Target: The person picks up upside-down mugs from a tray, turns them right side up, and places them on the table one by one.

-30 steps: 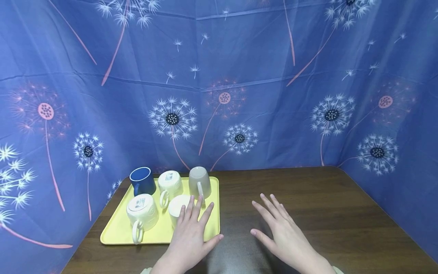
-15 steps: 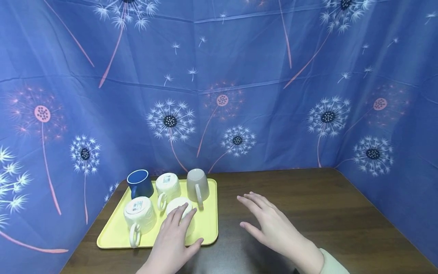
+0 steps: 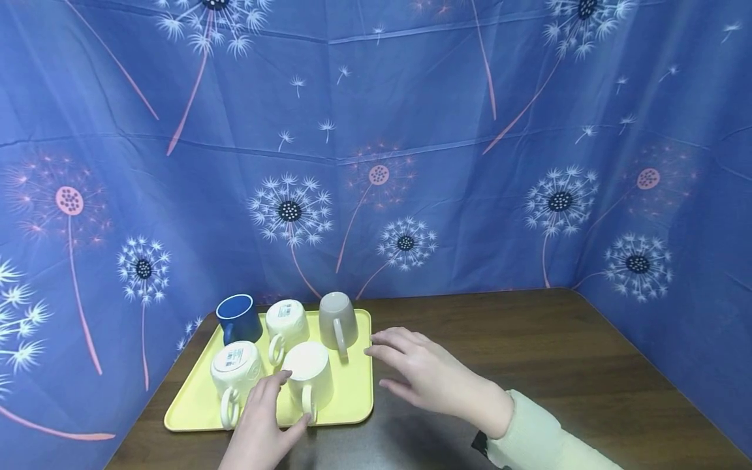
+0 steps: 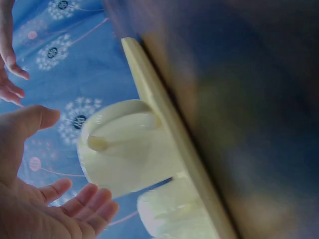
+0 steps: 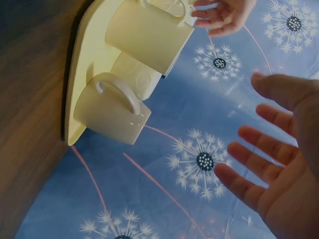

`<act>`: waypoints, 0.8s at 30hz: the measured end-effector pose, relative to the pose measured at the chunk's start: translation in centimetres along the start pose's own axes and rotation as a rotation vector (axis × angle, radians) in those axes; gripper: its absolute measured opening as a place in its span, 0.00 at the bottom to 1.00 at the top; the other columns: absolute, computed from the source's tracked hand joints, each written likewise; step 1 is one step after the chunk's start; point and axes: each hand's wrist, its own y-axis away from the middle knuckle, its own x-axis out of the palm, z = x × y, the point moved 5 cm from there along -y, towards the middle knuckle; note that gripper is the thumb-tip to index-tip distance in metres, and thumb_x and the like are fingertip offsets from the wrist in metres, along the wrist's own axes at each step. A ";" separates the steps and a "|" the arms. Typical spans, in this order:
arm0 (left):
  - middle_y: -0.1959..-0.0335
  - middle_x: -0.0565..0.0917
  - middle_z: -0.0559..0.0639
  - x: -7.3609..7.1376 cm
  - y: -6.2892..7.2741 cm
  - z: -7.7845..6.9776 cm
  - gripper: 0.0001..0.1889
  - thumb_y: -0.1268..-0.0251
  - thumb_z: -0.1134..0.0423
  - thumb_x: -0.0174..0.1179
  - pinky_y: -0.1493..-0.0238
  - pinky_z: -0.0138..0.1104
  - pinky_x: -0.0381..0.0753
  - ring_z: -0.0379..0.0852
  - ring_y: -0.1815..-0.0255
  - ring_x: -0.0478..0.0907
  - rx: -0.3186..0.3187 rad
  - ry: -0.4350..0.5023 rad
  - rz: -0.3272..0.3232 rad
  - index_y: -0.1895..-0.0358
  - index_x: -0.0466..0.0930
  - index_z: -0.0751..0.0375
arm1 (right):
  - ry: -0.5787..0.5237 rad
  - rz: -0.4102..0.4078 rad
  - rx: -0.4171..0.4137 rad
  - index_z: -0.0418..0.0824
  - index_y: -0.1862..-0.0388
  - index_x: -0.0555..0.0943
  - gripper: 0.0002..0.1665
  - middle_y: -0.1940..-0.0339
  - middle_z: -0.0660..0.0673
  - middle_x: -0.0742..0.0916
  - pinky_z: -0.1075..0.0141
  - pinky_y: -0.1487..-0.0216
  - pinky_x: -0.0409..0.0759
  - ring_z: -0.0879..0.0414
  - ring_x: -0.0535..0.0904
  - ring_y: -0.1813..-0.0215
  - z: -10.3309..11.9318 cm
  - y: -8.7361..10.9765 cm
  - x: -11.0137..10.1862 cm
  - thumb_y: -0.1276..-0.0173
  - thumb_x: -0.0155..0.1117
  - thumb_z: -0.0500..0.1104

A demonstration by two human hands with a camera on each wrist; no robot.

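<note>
A yellow tray [image 3: 352,406] carries several mugs. At its front right stands an upside-down white mug [image 3: 310,373], handle facing me. My left hand [image 3: 258,421] hovers at this mug's left side, thumb and fingers spread; the left wrist view shows a gap between the fingers [image 4: 79,206] and the mug [image 4: 132,159]. Another upside-down white mug [image 3: 236,372] is at front left, partly behind that hand. My right hand [image 3: 420,369] is in the air just right of the tray, fingers loosely bent and holding nothing. Nearest to it is an upside-down grey mug [image 3: 337,316].
At the tray's back left is an upright dark blue mug [image 3: 239,321], beside a third upside-down white mug [image 3: 286,324]. Dark wooden table [image 3: 529,339] extends to the right of the tray. A blue dandelion-print cloth [image 3: 458,163] hangs behind and at both sides.
My left hand has moved left and down, off the front right white mug it covered in the view. The right hand has moved left toward the tray, its spread fingers now more bent.
</note>
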 end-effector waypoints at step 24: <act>0.61 0.83 0.54 4.4 1.1 3.8 0.14 0.47 0.67 0.67 0.60 0.31 0.79 0.35 0.61 0.78 -0.297 0.624 0.435 0.58 0.78 0.69 | 0.030 -0.017 -0.294 0.48 0.51 0.78 0.22 0.47 0.51 0.81 0.65 0.40 0.72 0.57 0.75 0.42 0.7 -3.1 4.0 0.45 0.72 0.45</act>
